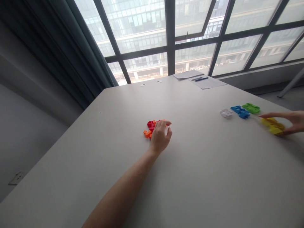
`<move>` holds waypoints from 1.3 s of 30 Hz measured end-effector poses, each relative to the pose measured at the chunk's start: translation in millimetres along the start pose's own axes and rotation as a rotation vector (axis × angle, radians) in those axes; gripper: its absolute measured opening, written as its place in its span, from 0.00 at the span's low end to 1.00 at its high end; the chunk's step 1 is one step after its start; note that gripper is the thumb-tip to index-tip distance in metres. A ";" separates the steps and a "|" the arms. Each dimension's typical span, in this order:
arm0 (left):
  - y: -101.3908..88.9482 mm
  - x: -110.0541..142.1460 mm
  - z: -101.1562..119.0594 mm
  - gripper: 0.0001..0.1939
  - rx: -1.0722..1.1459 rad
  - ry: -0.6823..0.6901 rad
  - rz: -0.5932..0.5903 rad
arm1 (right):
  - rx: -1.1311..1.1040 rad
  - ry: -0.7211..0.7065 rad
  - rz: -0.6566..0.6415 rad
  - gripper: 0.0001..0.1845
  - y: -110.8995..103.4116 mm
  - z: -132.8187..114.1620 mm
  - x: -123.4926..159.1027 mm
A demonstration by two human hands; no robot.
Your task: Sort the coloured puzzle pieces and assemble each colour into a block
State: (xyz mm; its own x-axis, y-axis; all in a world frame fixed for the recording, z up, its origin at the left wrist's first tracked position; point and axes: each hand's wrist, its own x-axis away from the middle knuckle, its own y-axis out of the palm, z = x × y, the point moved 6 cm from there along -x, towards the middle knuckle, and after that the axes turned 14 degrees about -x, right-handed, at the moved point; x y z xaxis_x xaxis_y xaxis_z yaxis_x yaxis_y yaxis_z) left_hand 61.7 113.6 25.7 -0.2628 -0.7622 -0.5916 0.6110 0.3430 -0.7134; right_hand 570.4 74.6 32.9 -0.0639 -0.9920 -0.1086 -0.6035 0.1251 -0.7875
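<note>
My left hand point(161, 136) rests over a small pile of red blocks point(151, 124) and orange blocks point(147, 134) near the middle of the table. Its thumb and index finger are apart with nothing between them, and the hand covers part of the pile. At the right edge, my right hand point(294, 122) spans a cluster of yellow blocks point(273, 125), fingers on the far side and thumb on the near side. These look like plastic toy pieces; the yellow ones are slightly blurred.
Left of the yellow cluster lie green blocks point(251, 108), blue blocks point(240, 111) and white blocks point(226, 113). Papers point(188, 74) and a pen point(201, 79) lie at the far edge of the white table point(190, 180). A dark curtain point(87, 63) hangs by the windows.
</note>
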 end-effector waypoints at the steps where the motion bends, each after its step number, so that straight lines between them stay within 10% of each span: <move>1: 0.0 0.0 -0.1 0.09 0.001 -0.001 -0.002 | -0.019 0.018 -0.186 0.33 3.5 7.7 -4.1; 8: 0.1 0.4 0.0 0.09 -0.007 -0.007 -0.005 | -0.022 0.174 -0.248 0.24 -11.0 26.3 -17.7; 15: 0.1 0.7 1.7 0.10 -0.026 0.016 -0.016 | 0.098 -0.032 -0.077 0.26 -3.6 -25.7 -18.1; 24: -4.1 -0.5 33.7 0.12 -0.424 0.435 -0.171 | 0.069 -0.533 -0.257 0.20 108.9 -204.1 -7.8; 28: -25.3 -15.5 16.3 0.10 -0.493 0.361 -0.164 | -0.011 -0.688 -0.349 0.18 157.9 -259.4 -4.5; 39: -46.2 26.4 -72.8 0.24 -0.408 0.019 -0.176 | -0.298 -0.570 -0.207 0.11 240.6 -281.2 -34.6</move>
State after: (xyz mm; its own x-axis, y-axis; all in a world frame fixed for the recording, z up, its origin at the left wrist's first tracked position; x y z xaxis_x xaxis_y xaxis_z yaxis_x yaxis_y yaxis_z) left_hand -27.8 117.5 15.7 -0.3522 -0.8194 -0.4523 0.2122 0.4007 -0.8913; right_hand 203.9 134.7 17.8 0.4566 -0.8215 -0.3415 -0.7569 -0.1569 -0.6344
